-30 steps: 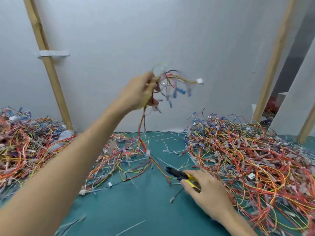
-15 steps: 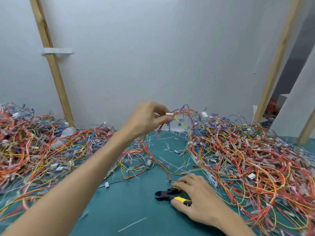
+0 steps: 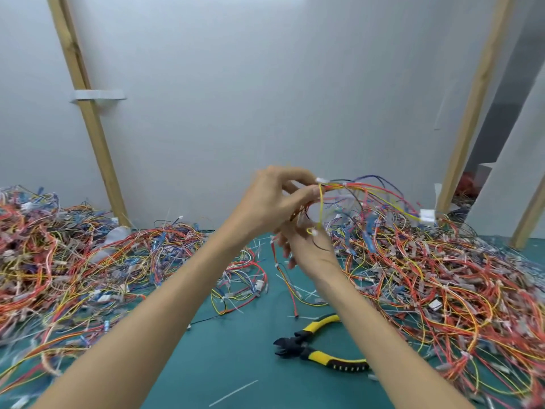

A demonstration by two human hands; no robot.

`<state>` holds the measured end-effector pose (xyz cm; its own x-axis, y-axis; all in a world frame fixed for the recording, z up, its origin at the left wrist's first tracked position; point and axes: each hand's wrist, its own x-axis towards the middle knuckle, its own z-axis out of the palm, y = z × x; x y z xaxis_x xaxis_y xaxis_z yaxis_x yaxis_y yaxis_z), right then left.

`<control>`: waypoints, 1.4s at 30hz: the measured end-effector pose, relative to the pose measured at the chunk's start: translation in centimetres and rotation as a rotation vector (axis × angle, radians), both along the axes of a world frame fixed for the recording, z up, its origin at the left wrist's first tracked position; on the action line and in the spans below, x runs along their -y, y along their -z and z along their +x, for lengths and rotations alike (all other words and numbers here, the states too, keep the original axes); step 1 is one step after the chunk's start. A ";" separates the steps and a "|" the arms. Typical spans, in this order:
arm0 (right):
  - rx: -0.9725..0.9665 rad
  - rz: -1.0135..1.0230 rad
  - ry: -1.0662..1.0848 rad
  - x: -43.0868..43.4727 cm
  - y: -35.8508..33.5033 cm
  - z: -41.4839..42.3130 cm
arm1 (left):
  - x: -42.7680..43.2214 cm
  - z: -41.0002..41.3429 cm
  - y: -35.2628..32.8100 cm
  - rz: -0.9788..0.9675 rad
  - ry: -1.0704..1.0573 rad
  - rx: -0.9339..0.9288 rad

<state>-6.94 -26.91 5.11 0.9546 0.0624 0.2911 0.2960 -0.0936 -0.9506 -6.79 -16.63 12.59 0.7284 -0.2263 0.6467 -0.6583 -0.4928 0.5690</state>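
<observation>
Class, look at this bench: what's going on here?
A person is working on a wire harness. The left hand pinches it above the green mat. The right hand is among its dangling strands, grip unclear. Yellow-handled side cutters lie on the mat, untouched, beside heaps of loose wires.

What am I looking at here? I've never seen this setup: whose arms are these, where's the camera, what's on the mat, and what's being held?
There is no machine here. These are a person's two bare arms, seen from one wide-angle camera worn on their head, looking forward and down. The left hand pinches a small bundle of coloured wires ending in white connectors, raised above the green mat. The right hand is just beneath, against the same bundle, but blur hides its grip. The yellow-handled cutters lie on the mat, untouched. The left tangle and right tangle are heaps of loose wire.
</observation>
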 end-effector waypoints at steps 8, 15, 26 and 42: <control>0.468 -0.354 0.195 2.5 -2.1 -1.2 | -1.5 0.5 -1.9 -0.336 0.084 -0.101; 0.187 -0.186 -0.269 4.9 2.7 -3.8 | -3.1 1.1 0.3 -1.057 0.515 -0.458; -0.250 -0.131 -0.286 5.9 10.0 -4.9 | -1.5 0.7 9.5 -1.226 0.591 -0.851; -0.219 -0.056 -0.257 6.1 10.2 -5.1 | -1.5 2.3 11.3 -1.195 0.505 -0.705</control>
<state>-12.08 -33.05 -5.11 0.9452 0.3190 0.0701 0.1060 -0.0966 -0.9897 -4.48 -15.18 1.30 0.9726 -0.1451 0.1818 -0.0353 0.6806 0.7318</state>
